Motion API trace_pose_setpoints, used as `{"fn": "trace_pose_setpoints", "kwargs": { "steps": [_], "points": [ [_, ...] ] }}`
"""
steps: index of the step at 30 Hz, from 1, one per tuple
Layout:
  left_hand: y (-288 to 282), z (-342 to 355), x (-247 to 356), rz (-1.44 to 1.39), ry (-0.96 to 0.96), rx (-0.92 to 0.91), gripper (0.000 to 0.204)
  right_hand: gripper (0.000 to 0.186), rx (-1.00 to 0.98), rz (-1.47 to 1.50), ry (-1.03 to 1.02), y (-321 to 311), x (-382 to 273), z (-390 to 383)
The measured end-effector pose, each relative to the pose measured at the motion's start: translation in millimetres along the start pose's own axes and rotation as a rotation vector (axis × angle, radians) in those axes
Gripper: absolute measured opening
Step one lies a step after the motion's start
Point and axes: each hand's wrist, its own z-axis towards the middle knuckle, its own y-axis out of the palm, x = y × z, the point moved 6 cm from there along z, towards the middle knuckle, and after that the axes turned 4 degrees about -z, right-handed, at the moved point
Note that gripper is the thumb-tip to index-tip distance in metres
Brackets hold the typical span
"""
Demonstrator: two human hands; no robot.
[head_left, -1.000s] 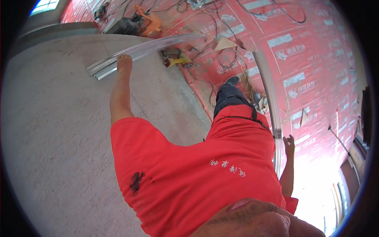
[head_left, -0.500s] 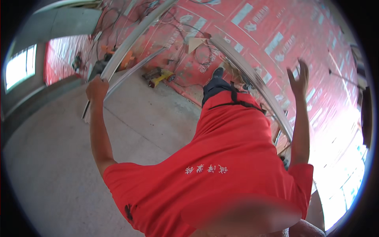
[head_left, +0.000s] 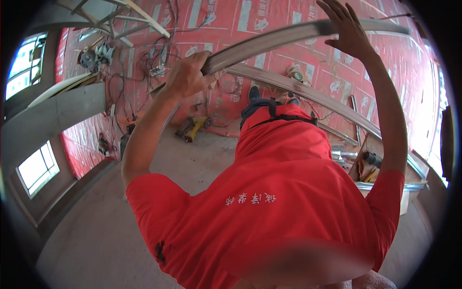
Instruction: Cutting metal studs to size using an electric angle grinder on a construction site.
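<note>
My left hand (head_left: 186, 76) is closed around the near end of a long grey metal channel (head_left: 274, 41), which is raised and runs off to the right in front of me. Over the channel's right part, my right hand (head_left: 345, 30) is held up with its fingers spread. It overlaps the channel in the head view, and I cannot tell whether the palm presses on it. A second long channel (head_left: 308, 90) slants below the first, from near my feet towards my right forearm.
Red printed sheeting (head_left: 216, 43) covers the floor ahead, with loose cables across it. A yellow and black power tool (head_left: 195, 128) lies front left. A ladder-like frame (head_left: 139, 19) stands far left. On the right, a wooden box (head_left: 365, 161) holds tools beside metal strips.
My left hand has moved up and right, swinging the channel across in front of me. My right hand has moved up and left over the channel. The view has shifted too.
</note>
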Motion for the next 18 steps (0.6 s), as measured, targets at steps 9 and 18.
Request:
{"fn": "trace_pose_setpoints", "kwargs": {
  "steps": [9, 18],
  "points": [
    [175, 63, -11, -0.114, 0.246, -0.276, 0.059, 0.064, -0.583, 0.307, 0.385, 72, 5, -227],
    [244, 51, -27, -0.092, 0.262, -0.329, 0.06, 0.058, -0.569, 0.39, 0.621, 107, -61, -282]
  ]
}}
